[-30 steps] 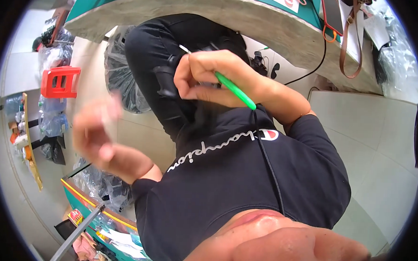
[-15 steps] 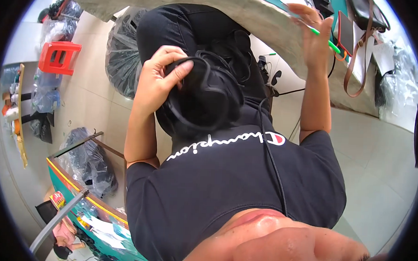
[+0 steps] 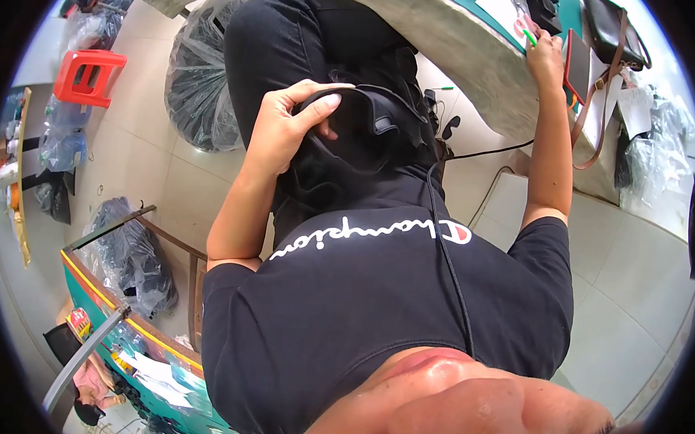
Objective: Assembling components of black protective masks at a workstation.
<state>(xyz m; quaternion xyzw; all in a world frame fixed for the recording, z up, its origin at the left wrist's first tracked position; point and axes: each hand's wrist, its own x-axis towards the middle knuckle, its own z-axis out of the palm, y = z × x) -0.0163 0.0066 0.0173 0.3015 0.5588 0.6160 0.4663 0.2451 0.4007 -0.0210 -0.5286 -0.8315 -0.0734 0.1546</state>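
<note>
My left hand [image 3: 286, 123] rests on my lap and grips a black pouch-like object [image 3: 366, 130] with a curved black band under its fingers. A black cable [image 3: 446, 251] runs from it up over my black T-shirt. My right hand [image 3: 546, 57] reaches far out to the table [image 3: 475, 61] at the upper right and holds a green pen [image 3: 529, 37], its tip on white paper [image 3: 499, 8]. A phone with a red edge [image 3: 576, 66] lies just right of that hand.
A black bag with a brown strap [image 3: 610, 31] lies on the table. A black plastic sack [image 3: 199, 82] and a red stool [image 3: 88, 76] stand on the tiled floor at left. A teal-topped bench with papers [image 3: 144, 355] is at lower left.
My right hand has swung from in front of my chest out to the table with the green pen. My left hand came in from the left and took hold of the black object on my lap.
</note>
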